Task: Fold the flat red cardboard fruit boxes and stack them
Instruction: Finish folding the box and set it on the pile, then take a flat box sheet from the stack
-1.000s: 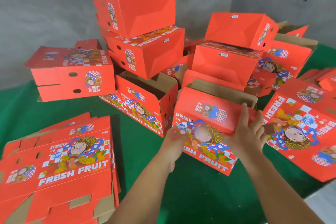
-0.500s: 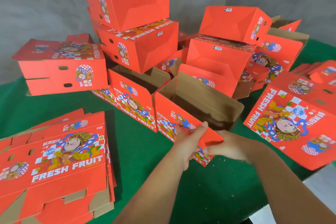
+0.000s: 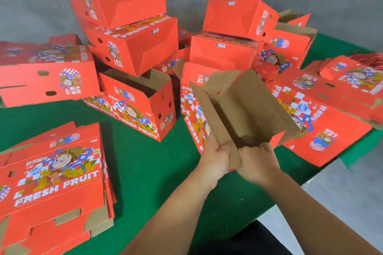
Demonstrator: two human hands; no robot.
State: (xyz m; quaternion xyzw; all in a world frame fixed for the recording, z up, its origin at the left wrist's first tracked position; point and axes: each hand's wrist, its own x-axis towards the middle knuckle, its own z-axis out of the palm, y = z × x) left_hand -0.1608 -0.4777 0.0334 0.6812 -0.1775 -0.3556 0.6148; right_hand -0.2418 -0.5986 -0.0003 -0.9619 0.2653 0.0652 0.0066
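I hold a half-folded red box [image 3: 244, 107] tilted toward me, its brown inside facing up. My left hand [image 3: 215, 157] grips its near left wall and my right hand [image 3: 258, 162] grips the near edge beside it, the two hands almost touching. A pile of flat red boxes [image 3: 56, 174] printed FRESH FRUIT lies at the lower left. Folded boxes stand stacked at the back: a tall stack [image 3: 126, 25] left of centre and another stack [image 3: 234, 35] behind the held box.
An open folded box [image 3: 138, 103] stands on the green table [image 3: 157, 172] just left of my hands. A closed box [image 3: 43, 72] lies at the far left. More boxes [image 3: 323, 109] lie flat at the right, near the table's edge. Grey walls close off the back.
The box has been tipped up toward me, so its brown inside now faces the camera. Both hands have slid together onto its near edge.
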